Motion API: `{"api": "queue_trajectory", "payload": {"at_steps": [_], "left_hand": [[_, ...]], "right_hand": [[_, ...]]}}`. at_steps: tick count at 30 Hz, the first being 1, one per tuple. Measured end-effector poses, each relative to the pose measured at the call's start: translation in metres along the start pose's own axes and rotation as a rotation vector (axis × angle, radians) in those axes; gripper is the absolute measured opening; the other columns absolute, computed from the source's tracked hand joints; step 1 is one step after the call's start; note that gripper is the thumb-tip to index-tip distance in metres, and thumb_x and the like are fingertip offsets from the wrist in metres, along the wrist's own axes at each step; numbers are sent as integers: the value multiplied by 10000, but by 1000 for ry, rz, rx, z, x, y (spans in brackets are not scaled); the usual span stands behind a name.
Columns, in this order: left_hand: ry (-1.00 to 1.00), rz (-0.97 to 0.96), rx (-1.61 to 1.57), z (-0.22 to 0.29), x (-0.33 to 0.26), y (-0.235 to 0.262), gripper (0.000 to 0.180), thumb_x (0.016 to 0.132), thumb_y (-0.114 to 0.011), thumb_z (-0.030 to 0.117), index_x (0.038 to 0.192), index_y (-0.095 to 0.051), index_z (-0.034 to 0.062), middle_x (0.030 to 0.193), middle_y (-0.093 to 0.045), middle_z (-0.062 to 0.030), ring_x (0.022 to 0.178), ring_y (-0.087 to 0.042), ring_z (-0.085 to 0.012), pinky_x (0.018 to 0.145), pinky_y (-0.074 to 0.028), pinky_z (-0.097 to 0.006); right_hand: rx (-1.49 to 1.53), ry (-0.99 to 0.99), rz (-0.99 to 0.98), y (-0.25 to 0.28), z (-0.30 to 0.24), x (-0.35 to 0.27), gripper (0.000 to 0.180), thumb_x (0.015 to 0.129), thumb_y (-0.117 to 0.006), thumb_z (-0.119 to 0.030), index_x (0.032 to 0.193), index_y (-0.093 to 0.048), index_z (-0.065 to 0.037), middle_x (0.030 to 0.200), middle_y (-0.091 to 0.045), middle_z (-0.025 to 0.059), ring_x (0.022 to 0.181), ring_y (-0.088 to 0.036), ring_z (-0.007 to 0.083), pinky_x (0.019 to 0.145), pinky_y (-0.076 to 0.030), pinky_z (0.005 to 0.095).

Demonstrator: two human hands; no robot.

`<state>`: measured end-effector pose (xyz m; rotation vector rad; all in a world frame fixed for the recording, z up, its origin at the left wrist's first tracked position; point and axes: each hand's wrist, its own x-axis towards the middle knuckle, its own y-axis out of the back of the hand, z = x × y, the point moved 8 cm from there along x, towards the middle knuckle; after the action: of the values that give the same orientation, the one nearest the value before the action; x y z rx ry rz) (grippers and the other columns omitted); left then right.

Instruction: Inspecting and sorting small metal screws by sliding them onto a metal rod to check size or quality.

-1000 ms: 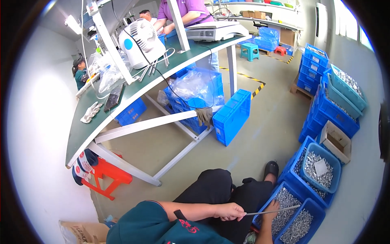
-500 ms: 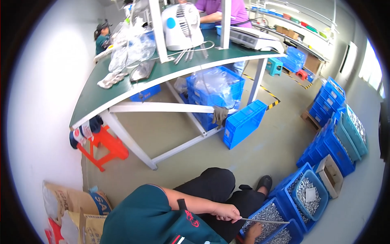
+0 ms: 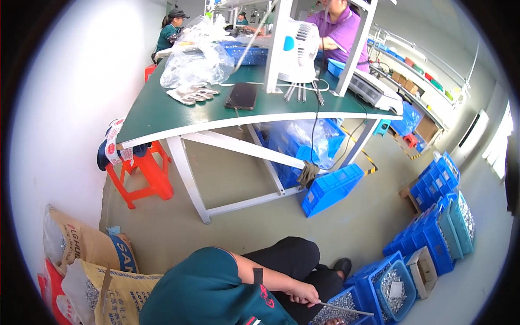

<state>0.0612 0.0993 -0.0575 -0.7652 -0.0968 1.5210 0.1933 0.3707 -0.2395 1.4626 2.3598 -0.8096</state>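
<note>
L hand (image 3: 303, 294) fingers wrapped tight round 1 end of thin grey metal rod (image 3: 346, 309); rod points R above near-R blue crate (image 3: 357, 299) w/ small silver metal parts (image 3: 341, 300). R hand (image 3: 334, 322) mostly cut off at near edge, by parts; can't tell its grip. Farther R: blue tub (image 3: 410, 297) w/ more pcs + white slip (image 3: 397, 289). Far L: green-topped table (image 3: 162, 116) w/ smartphone (image 3: 242, 96).

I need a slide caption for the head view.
Left hand holds thin grey rod over blue bin of metal parts.
</note>
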Motion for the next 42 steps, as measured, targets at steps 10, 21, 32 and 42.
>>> {"api": "queue_trajectory", "payload": {"at_steps": [10,21,32,42], "left_hand": [[-77,3,51,2,3,3,341,916,-441,369,707,-488,104,457,-254,65,328,-207,-33,301,-159,-202],[-167,-87,-38,7,-17,-1,332,917,-447,362,713,-490,105,455,-251,79,329,-206,-22,309,-158,-192],[-185,-205,12,17,-32,-30,326,904,-477,363,713,-495,99,459,-255,81,331,-199,-20,314,-144,-189],[-116,-115,86,13,-15,-20,338,906,-466,362,689,-493,104,439,-254,76,314,-190,-31,309,-136,-206]], "right_hand": [[-714,1121,-330,-17,-42,2,256,737,-587,-83,962,-583,39,969,-561,176,858,-535,228,737,-462,330],[431,2,-366,-50,-76,-57,181,634,-607,4,794,-558,-66,699,-490,46,652,-452,114,583,-377,220],[-47,359,-311,-41,-103,-77,236,611,-575,47,826,-549,-48,695,-468,20,657,-433,113,611,-369,225],[-150,235,-291,-75,-105,-130,228,688,-519,37,878,-478,-82,737,-402,-15,640,-379,96,556,-329,244]]}}
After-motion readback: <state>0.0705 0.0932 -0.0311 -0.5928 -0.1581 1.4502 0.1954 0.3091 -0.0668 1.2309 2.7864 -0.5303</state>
